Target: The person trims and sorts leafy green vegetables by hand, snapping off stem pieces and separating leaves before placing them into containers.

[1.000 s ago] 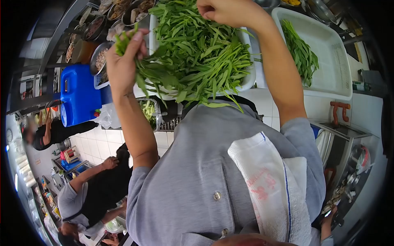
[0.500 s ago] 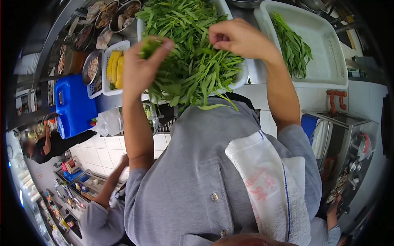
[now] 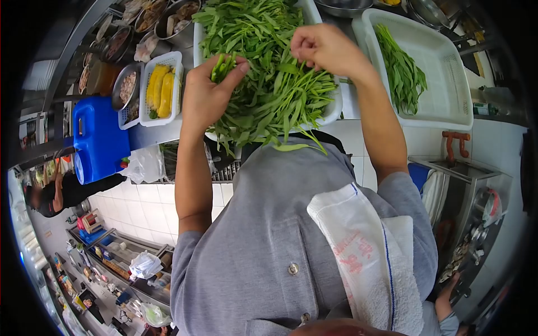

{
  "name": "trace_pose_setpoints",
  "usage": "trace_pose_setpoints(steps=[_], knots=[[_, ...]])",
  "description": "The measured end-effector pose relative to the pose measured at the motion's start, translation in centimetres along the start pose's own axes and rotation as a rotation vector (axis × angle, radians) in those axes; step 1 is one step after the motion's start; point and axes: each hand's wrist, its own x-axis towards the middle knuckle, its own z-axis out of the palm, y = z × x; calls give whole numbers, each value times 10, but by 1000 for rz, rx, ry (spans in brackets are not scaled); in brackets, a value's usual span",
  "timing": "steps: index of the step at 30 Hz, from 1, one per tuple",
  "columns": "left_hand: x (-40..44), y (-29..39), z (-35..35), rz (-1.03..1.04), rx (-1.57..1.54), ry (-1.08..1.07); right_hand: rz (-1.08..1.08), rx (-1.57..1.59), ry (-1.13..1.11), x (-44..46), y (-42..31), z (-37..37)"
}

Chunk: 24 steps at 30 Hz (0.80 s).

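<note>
A thick heap of leafy green stems [image 3: 252,33] fills a white basket [image 3: 335,109] in front of my body. My left hand [image 3: 210,92] is closed around a small bunch of greens [image 3: 223,67], whose cut ends stick up between thumb and fingers. Over the heap's right side, my right hand [image 3: 328,53] has its fingers pinched together at the stems; whatever is between the fingertips is too small to make out. To the right, a second white basket [image 3: 445,84] holds a neat bundle of the same greens [image 3: 400,73] along its left side.
Left of the heap are a small basket [image 3: 178,84] with yellow corn [image 3: 162,92], metal bowls of food [image 3: 126,87] and a blue jerrycan [image 3: 101,140]. A person in black [image 3: 70,193] stands at the far left. Another person's arm [image 3: 445,297] shows at lower right.
My left hand has moved right over the heap with its bunch, and my right hand has come down to the stems. The nearer person at lower left has left the view.
</note>
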Motion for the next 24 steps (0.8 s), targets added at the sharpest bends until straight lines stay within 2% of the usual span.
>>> trace_pose_setpoints(steps=[1,3,4,5,6,7,9,11,14,17,19,21,24], knots=[[-1,0,-3,-4,-1,7,-2,-3,-7,2,0,-4],[-3,2,-8,18,-58,101,-267,-13,186,7,-5,-15],[-5,3,-10,21,-59,105,-274,33,237,8,-10,-22],[-6,6,-12,31,-71,198,-279,28,238,6,-25,-25],[-6,8,-15,43,-84,291,-227,127,330,4,-42,-26],[-7,12,-16,51,-88,297,-175,226,420,3,-52,-27],[-9,19,-17,178,-33,395,-220,238,430,9,-56,-28],[-9,25,-18,168,17,408,-374,339,593,13,-63,-23],[-1,36,-12,500,93,432,-435,326,600,16,-82,-12],[12,46,-8,616,233,455,-526,263,559,12,-90,-2],[20,45,-8,598,247,459,-548,408,474,10,-92,7],[25,41,-9,497,329,393,-552,371,458,17,-79,9],[26,38,-16,304,133,215,-565,437,422,14,-75,8]])
